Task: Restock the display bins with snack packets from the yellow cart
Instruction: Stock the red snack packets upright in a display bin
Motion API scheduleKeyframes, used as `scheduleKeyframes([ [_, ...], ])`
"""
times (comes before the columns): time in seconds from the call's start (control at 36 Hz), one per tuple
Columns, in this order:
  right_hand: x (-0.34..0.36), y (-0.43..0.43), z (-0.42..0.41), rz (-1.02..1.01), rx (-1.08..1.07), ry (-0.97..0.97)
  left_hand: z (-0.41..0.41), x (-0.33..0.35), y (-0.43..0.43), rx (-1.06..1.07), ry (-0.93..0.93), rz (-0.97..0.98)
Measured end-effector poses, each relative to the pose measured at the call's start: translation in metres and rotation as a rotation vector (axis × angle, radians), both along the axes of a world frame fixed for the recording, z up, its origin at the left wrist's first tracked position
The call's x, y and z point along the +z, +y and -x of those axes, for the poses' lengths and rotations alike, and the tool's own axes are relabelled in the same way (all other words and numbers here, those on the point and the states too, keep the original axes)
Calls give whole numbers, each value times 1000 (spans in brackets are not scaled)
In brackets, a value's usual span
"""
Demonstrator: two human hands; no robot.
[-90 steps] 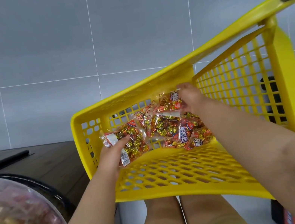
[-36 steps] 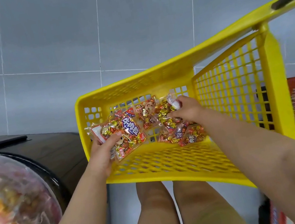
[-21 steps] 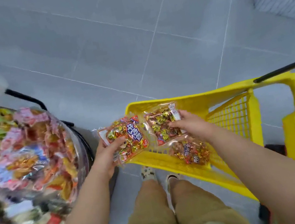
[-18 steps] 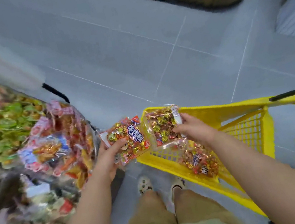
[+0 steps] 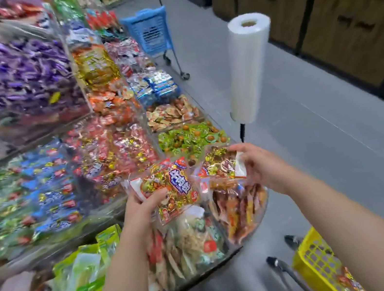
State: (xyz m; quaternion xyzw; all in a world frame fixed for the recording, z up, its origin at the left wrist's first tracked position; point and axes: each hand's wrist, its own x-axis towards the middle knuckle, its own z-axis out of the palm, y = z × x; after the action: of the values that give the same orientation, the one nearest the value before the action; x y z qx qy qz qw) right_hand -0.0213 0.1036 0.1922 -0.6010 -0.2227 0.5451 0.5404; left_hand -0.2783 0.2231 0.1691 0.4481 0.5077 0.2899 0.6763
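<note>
**Two snack packets held over the front bins**

The left hand point(image 5: 142, 205) grips a red-and-gold packet point(image 5: 175, 186) with a blue label. The thumb lies across the packet's front at its lower left and the fingers are hidden behind it. Most of the packet stands out from the hand toward 1 o'clock, tilted, with its white sealed edge at 10 o'clock.

The right hand point(image 5: 264, 166) holds a second packet point(image 5: 219, 163) of gold-wrapped sweets by its white end, the fingers curled over that edge. This packet lies at 9 o'clock from the hand. The two packets are just beside each other, and whether they touch cannot be told.

Both forearms reach in from the bottom of the view, the left from 7 o'clock and the right from 5 o'clock. The wrists are raised over the clear display bins point(image 5: 255, 221), and both packets hang above the curved front bins of mixed snacks.

The yellow cart point(image 5: 317, 267) stands on the floor at 5 o'clock, well apart from the hands, and a few packets show inside it.

A roll of clear bags point(image 5: 248, 66) stands upright on a pole at 12 o'clock from the right hand. A blue cart point(image 5: 153, 31) is farther along the aisle, and wooden cabinets point(image 5: 344, 28) line the far side at 2 o'clock.
</note>
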Motion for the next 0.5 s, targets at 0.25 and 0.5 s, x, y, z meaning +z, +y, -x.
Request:
scheduleKeyframes([
  [0.25,20,118,73,-56,265,-444,95,39,106,253,-126,-180],
  [0.5,29,198,121,121,385,-489,134,41,147,424,-228,-185],
])
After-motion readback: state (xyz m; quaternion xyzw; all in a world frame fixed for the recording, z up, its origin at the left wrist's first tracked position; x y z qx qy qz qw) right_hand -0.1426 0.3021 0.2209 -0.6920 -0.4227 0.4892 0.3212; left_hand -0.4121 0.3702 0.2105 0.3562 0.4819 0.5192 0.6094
